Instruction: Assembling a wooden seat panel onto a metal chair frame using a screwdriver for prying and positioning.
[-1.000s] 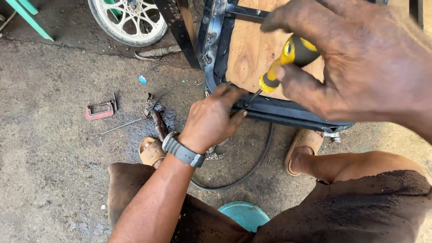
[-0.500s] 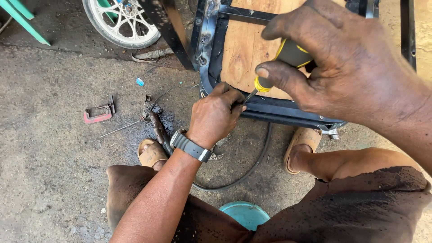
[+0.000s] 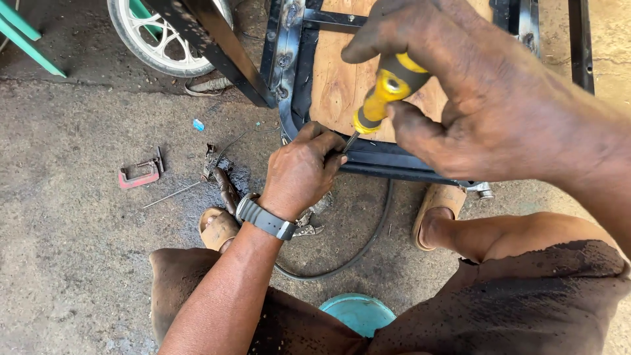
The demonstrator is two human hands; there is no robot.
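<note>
My right hand (image 3: 473, 98) grips a screwdriver with a yellow and black handle (image 3: 384, 98), its tip angled down at the lower bar of a black metal frame (image 3: 394, 161). My left hand (image 3: 302, 167), with a dark watch on the wrist, pinches something small at the screwdriver's tip against that bar; what it pinches is hidden by the fingers. The frame surrounds a brown wooden board (image 3: 335, 85).
A red C-clamp (image 3: 139, 174) and a thin metal rod (image 3: 172, 195) lie on the concrete floor at left. A white-spoked wheel (image 3: 154, 39) stands at the top left. A black cable (image 3: 355, 253) loops between my sandalled feet, and a teal stool (image 3: 358, 312) sits under me.
The view has shifted down and left. My right hand has tilted the screwdriver steeper; my left hand stays at the frame's lower bar.
</note>
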